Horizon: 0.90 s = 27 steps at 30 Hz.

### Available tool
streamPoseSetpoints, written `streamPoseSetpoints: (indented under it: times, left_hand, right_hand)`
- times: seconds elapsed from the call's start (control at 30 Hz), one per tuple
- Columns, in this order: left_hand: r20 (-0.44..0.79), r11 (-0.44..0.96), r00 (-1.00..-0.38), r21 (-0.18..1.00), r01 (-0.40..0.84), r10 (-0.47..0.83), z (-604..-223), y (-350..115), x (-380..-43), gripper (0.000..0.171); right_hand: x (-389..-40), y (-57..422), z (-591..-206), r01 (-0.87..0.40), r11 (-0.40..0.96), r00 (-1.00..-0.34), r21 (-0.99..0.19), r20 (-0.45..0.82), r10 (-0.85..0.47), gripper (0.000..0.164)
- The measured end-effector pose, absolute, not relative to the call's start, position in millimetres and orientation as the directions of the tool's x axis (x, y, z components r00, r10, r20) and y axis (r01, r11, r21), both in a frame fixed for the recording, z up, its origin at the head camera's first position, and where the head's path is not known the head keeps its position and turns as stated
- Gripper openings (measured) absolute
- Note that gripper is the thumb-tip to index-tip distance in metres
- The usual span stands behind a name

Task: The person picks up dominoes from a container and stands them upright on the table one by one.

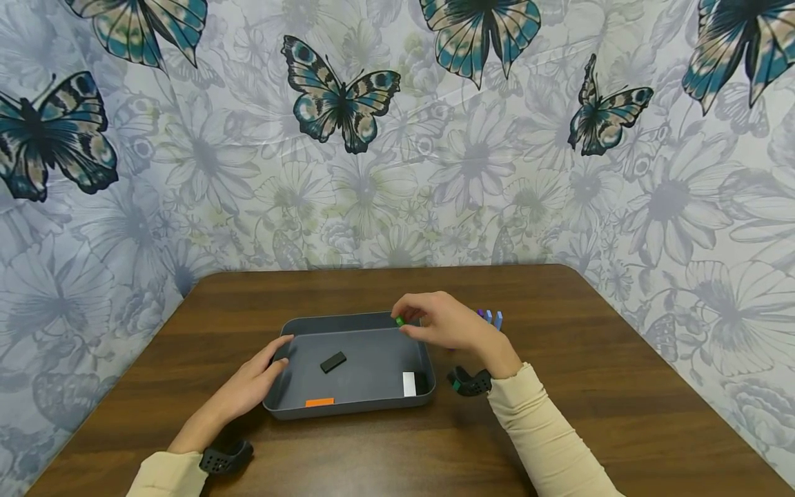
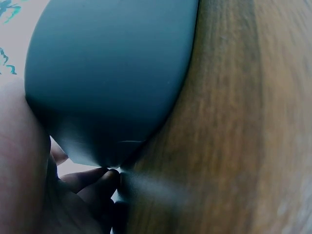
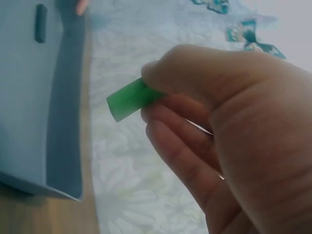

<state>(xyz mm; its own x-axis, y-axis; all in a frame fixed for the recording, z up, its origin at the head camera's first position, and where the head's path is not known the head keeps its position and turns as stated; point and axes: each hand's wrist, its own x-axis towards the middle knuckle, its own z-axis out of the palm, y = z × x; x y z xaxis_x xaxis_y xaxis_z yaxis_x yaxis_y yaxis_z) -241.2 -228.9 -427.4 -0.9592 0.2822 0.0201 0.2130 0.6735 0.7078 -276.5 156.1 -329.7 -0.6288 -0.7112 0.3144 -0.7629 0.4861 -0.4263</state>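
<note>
My right hand (image 1: 444, 321) pinches a small green block (image 3: 129, 100) between thumb and fingertips, with one end sticking out. It is raised over the back right corner of a shallow grey tray (image 1: 348, 412). At the tray's left side, my left hand (image 1: 251, 379) holds the edge, thumb over the rim and fingers along the outer wall (image 2: 112, 63). Inside the tray lie a dark block (image 1: 333, 362), an orange block (image 1: 319, 402) near the front wall and a white block (image 1: 408, 384) by the front right corner.
Several blue and purple blocks (image 1: 498, 319) stand on the table to the right, partly hidden behind the right hand. The brown wooden table (image 1: 621, 407) ends at a wall covering (image 1: 397, 207) with butterflies. A black band (image 1: 226, 457) sits at each wrist.
</note>
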Motion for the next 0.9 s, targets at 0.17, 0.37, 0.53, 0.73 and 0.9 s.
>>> streamPoseSetpoints:
  times: [0.17,0.37,0.53,0.73,0.9]
  left_hand:
    - [0.021,0.672,-0.959,0.71,0.213,0.283,-427.0,-228.8,-241.4,0.056]
    - [0.025,0.669,-0.958,0.711,0.218,0.286,-427.2,-228.9,-241.7,0.055]
    - [0.027,0.666,-0.957,0.712,0.221,0.289,-426.8,-228.9,-242.0,0.055]
    - [0.026,0.665,-0.956,0.713,0.223,0.292,-426.9,-229.2,-242.2,0.056]
    - [0.024,0.667,-0.957,0.712,0.219,0.289,-427.7,-229.2,-242.4,0.056]
  right_hand:
    - [-277.7,170.7,-322.3,-0.722,0.515,-0.68,-0.462,0.334,-0.653,0.021]
    - [-279.1,186.0,-315.6,-0.693,0.548,-0.714,-0.469,0.343,-0.61,0.019]
    - [-280.8,200.6,-311.5,-0.655,0.583,-0.748,-0.481,0.302,-0.591,0.023]
    - [-281.5,219.4,-308.5,-0.576,0.662,-0.81,-0.48,0.225,-0.542,0.023]
    - [-283.8,228.9,-309.4,-0.516,0.709,-0.845,-0.481,0.153,-0.512,0.021]
